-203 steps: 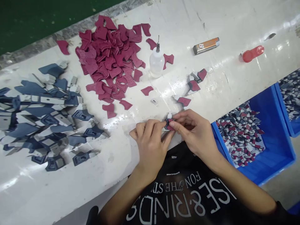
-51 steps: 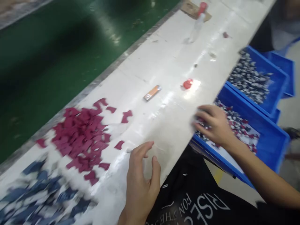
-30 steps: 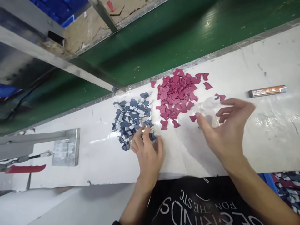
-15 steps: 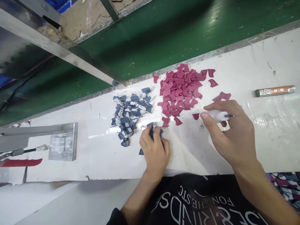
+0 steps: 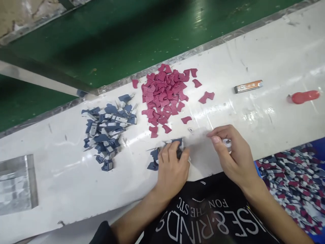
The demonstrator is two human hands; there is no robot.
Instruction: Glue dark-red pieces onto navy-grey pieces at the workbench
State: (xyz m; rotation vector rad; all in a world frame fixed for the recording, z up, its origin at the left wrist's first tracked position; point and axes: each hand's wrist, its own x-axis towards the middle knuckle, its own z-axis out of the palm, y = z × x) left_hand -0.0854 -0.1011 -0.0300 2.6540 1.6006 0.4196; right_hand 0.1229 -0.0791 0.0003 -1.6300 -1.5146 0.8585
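Note:
My left hand is on the white table, its fingers curled over a small dark blue piece, which they mostly hide. Beside its fingertips lie more blue-and-white pieces. Off to the right, my right hand is raised a little above the table, its fingers closed around a small white squeeze bottle. Most of the bottle is hidden in the palm. Beyond my hands is a heap of flat crimson pieces, and to the left a heap of blue-and-white blocks.
An orange-labelled stick-shaped item and a red object lie at the right. A blue bin full of mixed pieces stands below the table edge. A metal plate sits at left; a metal post rises at the far edge.
The view has swung right, bringing the red object and more of the bin into sight. My right hand has turned the bottle, so its needle no longer shows. My left hand stays at the blue pieces.

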